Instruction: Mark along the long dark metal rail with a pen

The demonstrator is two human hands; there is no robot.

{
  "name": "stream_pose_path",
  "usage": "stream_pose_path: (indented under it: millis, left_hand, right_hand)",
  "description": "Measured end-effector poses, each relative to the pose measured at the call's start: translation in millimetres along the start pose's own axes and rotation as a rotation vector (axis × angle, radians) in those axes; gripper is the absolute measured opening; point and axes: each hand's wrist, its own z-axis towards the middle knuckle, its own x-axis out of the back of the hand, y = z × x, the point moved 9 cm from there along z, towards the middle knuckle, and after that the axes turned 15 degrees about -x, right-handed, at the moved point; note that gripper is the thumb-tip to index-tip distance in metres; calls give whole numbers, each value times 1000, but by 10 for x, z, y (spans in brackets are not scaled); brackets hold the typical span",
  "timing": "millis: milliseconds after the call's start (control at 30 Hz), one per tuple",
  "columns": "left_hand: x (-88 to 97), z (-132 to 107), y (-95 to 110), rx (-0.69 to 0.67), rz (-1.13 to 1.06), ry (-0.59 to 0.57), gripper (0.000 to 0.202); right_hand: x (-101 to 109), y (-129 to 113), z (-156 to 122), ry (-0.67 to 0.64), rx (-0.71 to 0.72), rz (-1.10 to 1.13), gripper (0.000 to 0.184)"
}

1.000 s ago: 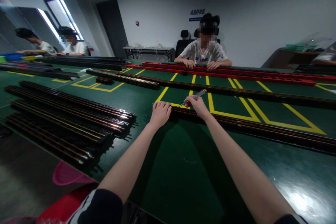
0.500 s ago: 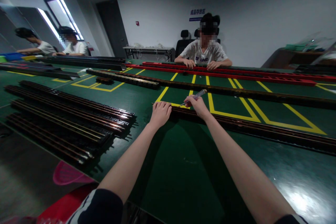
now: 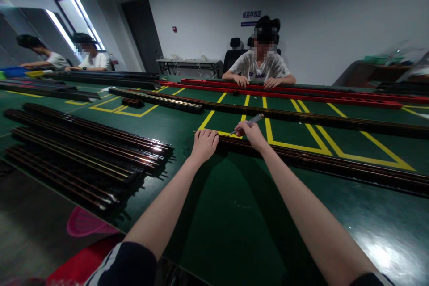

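Note:
A long dark rail (image 3: 301, 158) with copper-coloured strips lies across the green table in front of me. My left hand (image 3: 205, 145) is closed over its left end, fingers curled down across the top. Just to the right, my right hand (image 3: 250, 134) grips a slim screwdriver (image 3: 255, 119) with a translucent handle. It is tilted, its handle pointing up and right and its thin shaft down and left. The shaft's tip meets the rail close to my left fingers; exactly what it touches is too small to make out.
Several similar dark rails (image 3: 83, 143) lie side by side at the left. Another long rail (image 3: 284, 112) runs across behind my hands. Beyond it, a person (image 3: 261, 65) rests both hands at red rails (image 3: 335, 94). A pink basket (image 3: 87, 223) is below the table's near-left edge.
Both hands and the screwdriver keep practically the same position on the rail. Only the camera view has shifted very slightly.

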Motion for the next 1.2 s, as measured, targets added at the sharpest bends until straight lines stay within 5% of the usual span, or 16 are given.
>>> stream_pose_path:
  millis: [733,1200]
  left_hand:
    - [-4,1,-1,10,-63,-26,39]
    - [-1,-3,-6,13,-52,-9,38]
  right_hand:
    - [130,-41,-60,74,55,-114,25]
    - [269,-42,-97,91,35,-120,52]
